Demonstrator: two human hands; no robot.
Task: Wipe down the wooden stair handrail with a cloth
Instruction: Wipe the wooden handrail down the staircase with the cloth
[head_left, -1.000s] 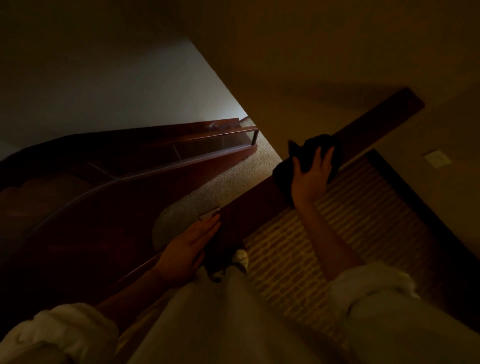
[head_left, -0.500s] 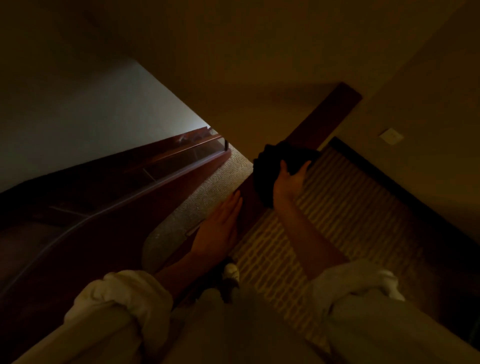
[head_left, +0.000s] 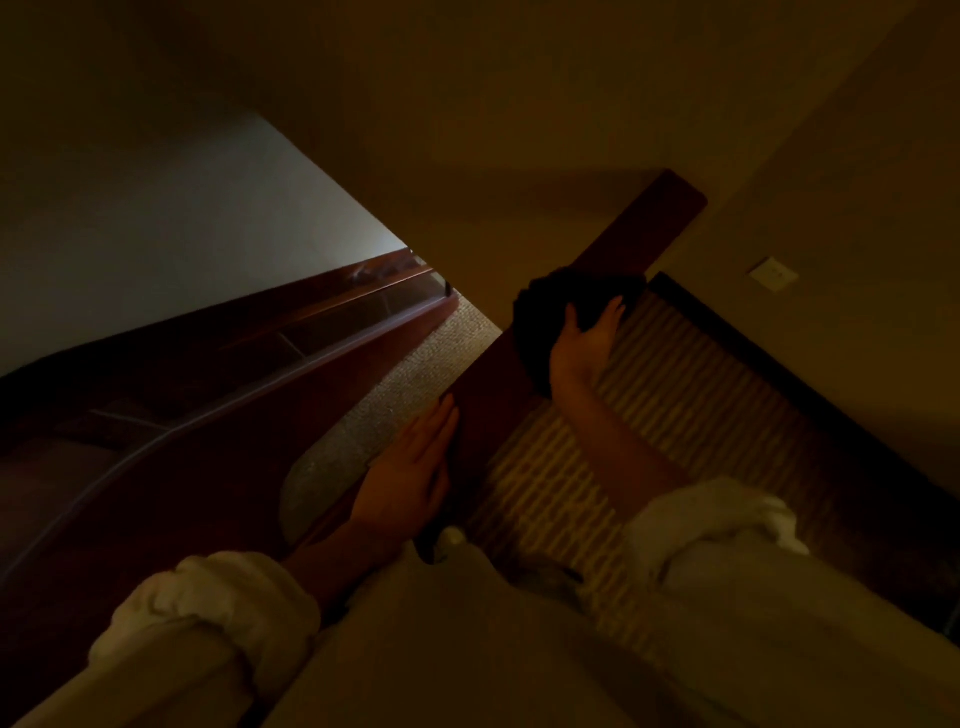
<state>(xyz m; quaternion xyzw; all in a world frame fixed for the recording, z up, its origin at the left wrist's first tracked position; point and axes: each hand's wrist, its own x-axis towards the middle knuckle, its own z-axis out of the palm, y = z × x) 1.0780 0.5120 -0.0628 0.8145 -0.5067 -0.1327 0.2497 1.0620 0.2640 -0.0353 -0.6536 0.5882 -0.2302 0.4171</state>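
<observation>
**Dark Cloth Held on the Wooden Rail**

The wooden handrail (head_left: 488, 387) is seen from above. It runs across the middle of the view, from 7 o'clock up to 1 o'clock, and ends by the wall.

A dark cloth (head_left: 545, 306) is bunched up on top of the rail, a little past its middle. The cloth is held by the right hand (head_left: 584, 345), which is placed at its 5 o'clock side. The thumb and fingers are bent around the cloth and pressed into it. Some fingertips are hidden in the dark folds.

The left hand (head_left: 410, 478) is laid flat on the rail's edge, at 7 o'clock from the cloth and well apart from it. Its fingers are straight and kept together, and nothing is held in it.

Rolled-up pale sleeves (head_left: 208, 608) are seen on both arms.

A striped carpet (head_left: 685, 405) is spread at the 4 o'clock side of the rail. A small wall switch (head_left: 773, 274) is seen at 2 o'clock. A lower stair rail (head_left: 332, 322) is seen at 9 o'clock.
</observation>
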